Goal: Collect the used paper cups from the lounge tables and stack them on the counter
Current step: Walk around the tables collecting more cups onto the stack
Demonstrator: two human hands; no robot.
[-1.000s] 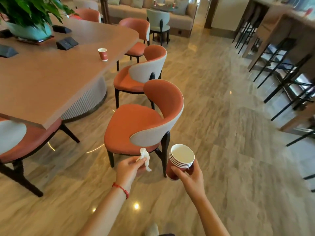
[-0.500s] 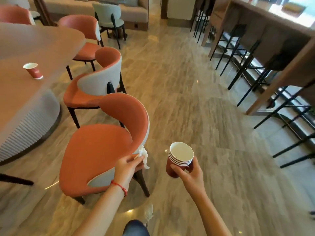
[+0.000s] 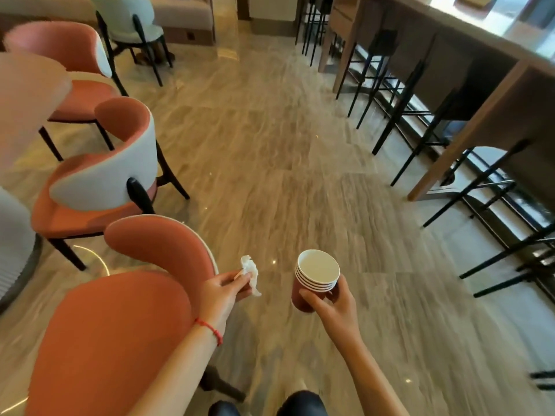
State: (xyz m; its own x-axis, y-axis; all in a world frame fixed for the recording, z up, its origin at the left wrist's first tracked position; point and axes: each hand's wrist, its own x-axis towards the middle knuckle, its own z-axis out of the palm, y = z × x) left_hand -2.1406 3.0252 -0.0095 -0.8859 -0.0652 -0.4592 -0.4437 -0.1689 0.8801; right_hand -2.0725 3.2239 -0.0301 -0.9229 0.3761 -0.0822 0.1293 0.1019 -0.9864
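My right hand (image 3: 333,304) holds a stack of several red paper cups (image 3: 315,280), white inside, upright at waist height over the floor. My left hand (image 3: 223,291), with a red string on its wrist, pinches a crumpled white tissue (image 3: 250,273) just left of the cups, above the back of the nearest orange chair (image 3: 120,325). A long wooden counter (image 3: 492,34) runs along the upper right.
Orange and white chairs (image 3: 99,181) line the left beside a pink-brown table edge (image 3: 27,94). Black bar stools (image 3: 426,115) stand under the counter on the right. A sofa (image 3: 180,13) sits at the far end. Marble floor (image 3: 270,163) stretches ahead between chairs and stools.
The view has swung right and moved forward: the table and its lone red cup have slid out of sight on the left, the counter has come closer. Both hands keep their hold.
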